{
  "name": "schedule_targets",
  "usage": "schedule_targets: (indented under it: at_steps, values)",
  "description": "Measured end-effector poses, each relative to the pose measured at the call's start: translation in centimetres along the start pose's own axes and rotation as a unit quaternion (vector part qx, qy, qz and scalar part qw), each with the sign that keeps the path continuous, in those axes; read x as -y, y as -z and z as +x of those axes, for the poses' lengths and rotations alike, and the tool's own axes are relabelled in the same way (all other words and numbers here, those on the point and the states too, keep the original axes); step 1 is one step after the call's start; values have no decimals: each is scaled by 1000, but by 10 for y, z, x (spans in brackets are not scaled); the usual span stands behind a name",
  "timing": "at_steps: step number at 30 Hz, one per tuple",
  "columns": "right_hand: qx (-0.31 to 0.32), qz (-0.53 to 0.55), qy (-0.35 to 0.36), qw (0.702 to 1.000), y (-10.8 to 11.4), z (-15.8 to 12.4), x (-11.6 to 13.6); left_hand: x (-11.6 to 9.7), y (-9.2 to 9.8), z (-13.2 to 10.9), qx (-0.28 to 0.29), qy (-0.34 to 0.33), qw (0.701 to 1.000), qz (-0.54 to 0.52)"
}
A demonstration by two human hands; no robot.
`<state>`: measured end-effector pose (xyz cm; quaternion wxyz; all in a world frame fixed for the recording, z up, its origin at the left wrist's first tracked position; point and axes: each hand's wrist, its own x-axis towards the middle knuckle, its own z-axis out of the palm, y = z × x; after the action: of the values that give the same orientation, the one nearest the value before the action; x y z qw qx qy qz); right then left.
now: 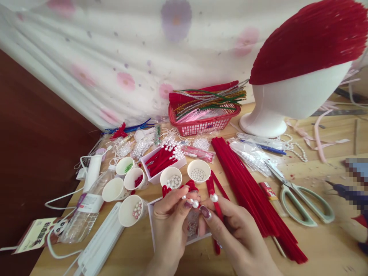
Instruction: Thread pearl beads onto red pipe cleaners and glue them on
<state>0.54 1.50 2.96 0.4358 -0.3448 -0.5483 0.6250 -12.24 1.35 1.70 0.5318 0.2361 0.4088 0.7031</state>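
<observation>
My left hand (170,222) is closed in a pinch on a small looped piece of red chenille stem (192,186). White pearl beads (195,204) show at its fingertips, close to the right thumb. My right hand (240,228) is closed too, its thumb and index finger around a red chenille strip (211,188) that carries a larger pearl (214,197). The fingertips of both hands nearly meet, and what lies between them is partly hidden. Below them sits a white box (152,230) with small clear beads inside.
Paper cups of beads (130,210) stand left, near a plastic bottle (86,214). A bundle of red chenille stems (247,184), scissors (299,195) and a glue gun (342,191) lie right. Behind are a red basket (201,128) and a white foam head (296,99) with a red covering.
</observation>
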Motion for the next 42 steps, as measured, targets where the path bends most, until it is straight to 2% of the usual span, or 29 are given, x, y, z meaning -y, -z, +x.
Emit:
schedule_targets:
  at_steps: [8, 14, 19, 25, 33, 36, 40, 42]
  values:
    - [-25, -26, 48, 998, -1, 3, 3, 0, -4, 2, 10, 31, 999, -36]
    - [-9, -79, -6, 997, 2, -4, 1, -11, 1, 15, -45, 52, 997, -40]
    - [33, -114, -31, 992, 7, -3, 18, -15, 9, 16, -6, 84, 996, -32]
    - [53, -137, 11, 989, 4, 2, 31, -18, 10, 10, 37, 152, 987, -45]
    - [15, -156, 31, 987, -5, 1, 27, -16, 7, 8, 57, 181, 979, -74]
    - [21, -172, 46, 984, -5, 1, 24, -17, 5, 7, 66, 212, 972, -81]
    - [70, -171, 60, 981, -3, 4, 19, -18, 2, 5, 46, 236, 966, -97]
    - [65, -184, 53, 979, -3, 4, 18, -18, 3, 4, 43, 239, 964, -104]
